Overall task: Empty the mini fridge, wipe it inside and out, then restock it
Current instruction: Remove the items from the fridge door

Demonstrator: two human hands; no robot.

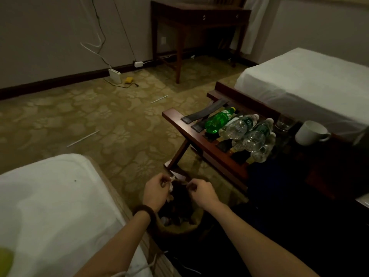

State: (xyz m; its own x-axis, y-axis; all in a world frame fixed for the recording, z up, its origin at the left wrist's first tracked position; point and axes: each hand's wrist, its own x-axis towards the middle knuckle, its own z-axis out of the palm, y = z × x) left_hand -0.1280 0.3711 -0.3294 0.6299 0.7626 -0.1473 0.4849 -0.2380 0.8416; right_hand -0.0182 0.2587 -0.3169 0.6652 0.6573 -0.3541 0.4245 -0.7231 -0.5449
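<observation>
Both hands worked over a wastebasket (180,226) near the frame's bottom centre: the left hand (154,191) pinched a crumpled white scrap (171,181), the right hand (200,191) curled, contents unclear. Right of them, a green soda bottle (218,119) and clear water bottles (249,132) lay on a wooden luggage rack (201,144).

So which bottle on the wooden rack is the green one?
The green bottle lies at the left end of the row, farthest from the white mug. The other bottles beside it are clear.
</observation>
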